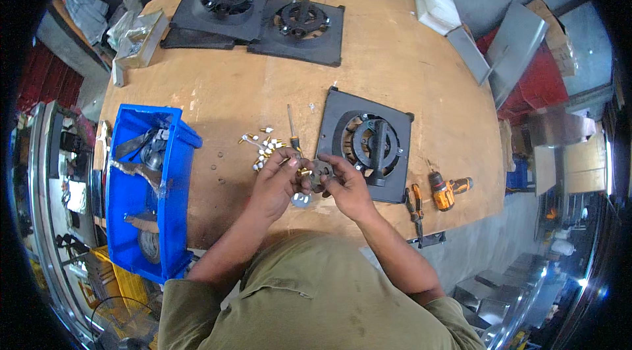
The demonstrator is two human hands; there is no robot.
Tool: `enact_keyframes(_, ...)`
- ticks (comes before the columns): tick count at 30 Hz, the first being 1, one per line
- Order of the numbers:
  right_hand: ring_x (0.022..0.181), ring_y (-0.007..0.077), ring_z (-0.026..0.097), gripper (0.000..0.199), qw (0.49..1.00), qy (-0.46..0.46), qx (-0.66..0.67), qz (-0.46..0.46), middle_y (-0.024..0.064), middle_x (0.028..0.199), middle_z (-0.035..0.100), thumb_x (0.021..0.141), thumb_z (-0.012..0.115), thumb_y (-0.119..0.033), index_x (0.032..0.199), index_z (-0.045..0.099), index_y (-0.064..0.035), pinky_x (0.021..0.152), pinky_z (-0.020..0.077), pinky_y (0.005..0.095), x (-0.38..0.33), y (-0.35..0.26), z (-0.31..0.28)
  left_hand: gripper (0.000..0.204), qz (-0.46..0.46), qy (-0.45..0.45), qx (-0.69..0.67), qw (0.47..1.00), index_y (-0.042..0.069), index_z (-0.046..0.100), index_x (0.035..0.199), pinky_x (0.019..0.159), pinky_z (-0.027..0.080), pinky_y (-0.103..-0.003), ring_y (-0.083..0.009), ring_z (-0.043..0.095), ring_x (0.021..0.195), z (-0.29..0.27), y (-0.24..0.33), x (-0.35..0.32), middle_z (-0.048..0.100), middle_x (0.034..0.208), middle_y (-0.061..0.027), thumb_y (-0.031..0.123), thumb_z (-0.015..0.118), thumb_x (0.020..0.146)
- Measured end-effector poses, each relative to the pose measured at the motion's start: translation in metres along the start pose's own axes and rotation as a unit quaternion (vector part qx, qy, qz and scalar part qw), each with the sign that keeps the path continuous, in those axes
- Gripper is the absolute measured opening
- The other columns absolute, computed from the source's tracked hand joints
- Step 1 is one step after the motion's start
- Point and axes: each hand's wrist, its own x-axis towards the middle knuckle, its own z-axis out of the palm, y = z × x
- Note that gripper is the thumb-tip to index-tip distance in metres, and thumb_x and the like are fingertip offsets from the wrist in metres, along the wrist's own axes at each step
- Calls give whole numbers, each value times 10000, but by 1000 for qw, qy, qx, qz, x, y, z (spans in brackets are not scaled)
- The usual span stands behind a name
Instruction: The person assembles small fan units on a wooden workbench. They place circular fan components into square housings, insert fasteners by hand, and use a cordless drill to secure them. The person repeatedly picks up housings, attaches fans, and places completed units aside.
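Over the table my two hands meet in front of my chest. In my right hand (347, 187) the fingers are closed on a small grey metal plate (320, 172). My left hand (276, 179) pinches a small brass-coloured fitting (305, 172) close against the plate; its finer shape is hidden by the fingers. Just beyond my left hand lies a pile of white-and-brass fittings (268, 146), with a screwdriver (293, 134) beside it. To the right of my hands lies a black square panel (332, 113) with a round vented centre and a raised bar.
At left stands a blue bin (182, 182) with metal parts inside. Pliers (414, 210) and an orange-black cordless drill (446, 193) lie at the right table edge. More black panels (296, 50) sit at the back, near a clear box (141, 41). A white block (437, 8) stands far right.
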Motion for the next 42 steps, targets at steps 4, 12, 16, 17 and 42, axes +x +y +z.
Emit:
enact_keyframes(4, 990, 146, 626, 444, 996, 3, 85, 17, 109, 1173, 633, 910, 651, -72, 1333, 527, -16, 838, 518, 286, -3, -8, -5, 142, -18, -17, 24, 999, 127, 497, 1124, 667, 527, -303, -157, 622, 764, 9, 3, 2, 646, 1046, -108, 194, 540, 1006)
enact_keyframes(12, 1091, 157, 596, 518, 996, 65, 6, -63, 125, 1235, 615, 903, 648, -32, 1387, 468, 0, 925, 499, 305, -14, -27, -10, 272, 55, -20, 239, 969, 48, 500, 1157, 732, 550, -299, -127, 626, 851, 15, -7, -3, 634, 1048, -74, 55, 648, 929)
enact_keyframes(16, 1062, 140, 604, 503, 995, 53, -26, -78, 137, 1227, 630, 914, 649, -82, 1384, 488, -1, 892, 500, 285, -19, -36, -8, 285, 183, -12, 413, 892, 24, 575, 1112, 755, 561, -294, -154, 639, 876, 20, -2, -3, 618, 1067, -89, 57, 713, 865)
enact_keyframes(17, 1069, 140, 601, 500, 996, 51, -29, -64, 139, 1229, 630, 920, 643, -87, 1386, 486, 3, 896, 499, 284, -19, -35, -6, 277, 232, -9, 470, 852, 21, 594, 1091, 756, 563, -294, -164, 643, 879, 22, 1, -3, 614, 1069, -94, 58, 724, 850)
enact_keyframes(42, 914, 144, 632, 292, 996, 27, -80, -18, 94, 1027, 670, 963, 629, -219, 1173, 598, -18, 801, 509, 288, -15, -18, -3, 314, 303, -40, 569, 764, 26, 627, 1122, 741, 574, -328, -212, 695, 885, 25, 3, -11, 663, 1081, -149, 42, 714, 821)
